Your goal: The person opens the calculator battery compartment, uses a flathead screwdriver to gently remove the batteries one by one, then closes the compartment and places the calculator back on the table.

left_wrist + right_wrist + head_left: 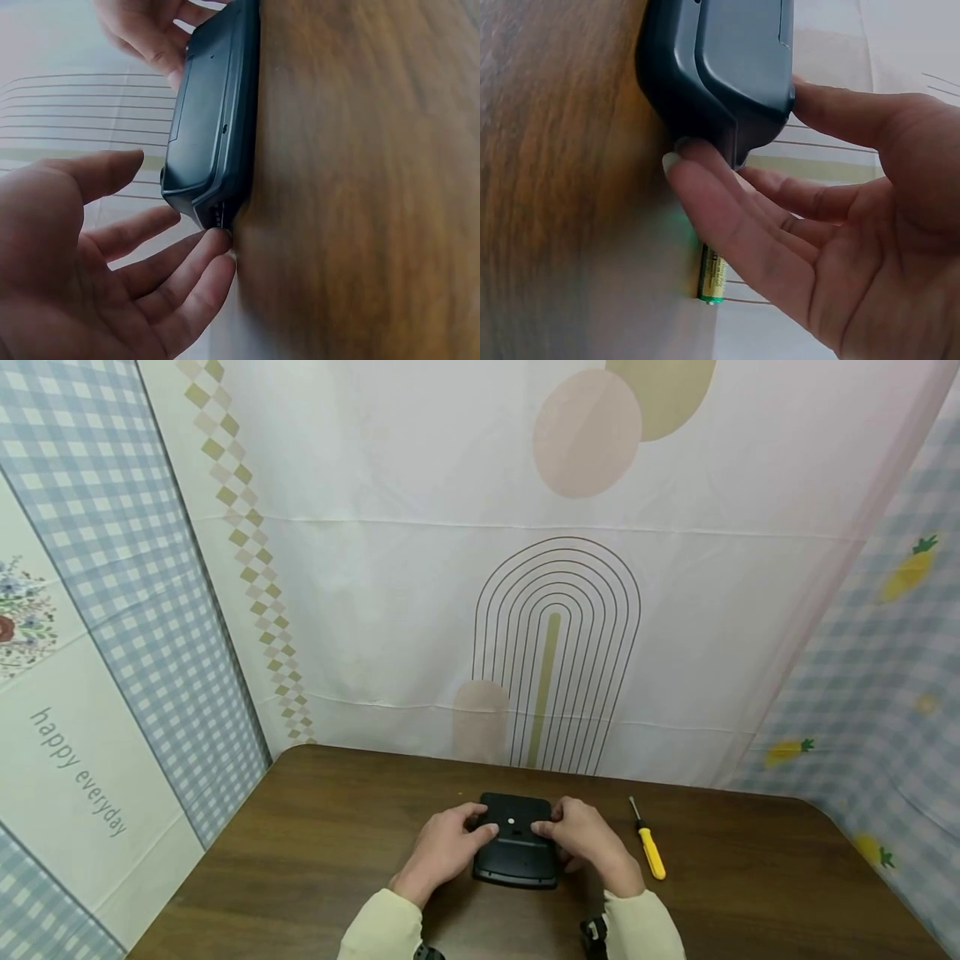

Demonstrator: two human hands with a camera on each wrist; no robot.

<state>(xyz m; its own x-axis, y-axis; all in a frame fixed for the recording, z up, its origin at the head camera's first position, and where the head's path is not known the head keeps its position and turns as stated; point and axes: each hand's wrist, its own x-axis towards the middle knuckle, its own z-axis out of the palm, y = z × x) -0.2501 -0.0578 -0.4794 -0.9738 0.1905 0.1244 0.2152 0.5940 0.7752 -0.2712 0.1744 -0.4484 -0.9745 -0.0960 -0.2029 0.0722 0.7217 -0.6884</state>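
Note:
A black plastic device (516,858) with a stepped casing lies on the wooden table; its exact kind cannot be told. A small pale round spot shows on its upper face. At its left side is my left hand (446,845), fingertips on the edge and thumb by the upper face. My right hand (592,842) grips the opposite side, thumb on the upper face and fingers at the side edge. In the right wrist view, a green and gold battery (712,276) shows beyond my right fingers, partly hidden by them.
A screwdriver (651,852) with a yellow handle lies to the right of my right hand, its tip pointing away. Behind the brown table (315,835) hangs a patterned white cloth (390,627). Blue checked cloth hangs at both sides.

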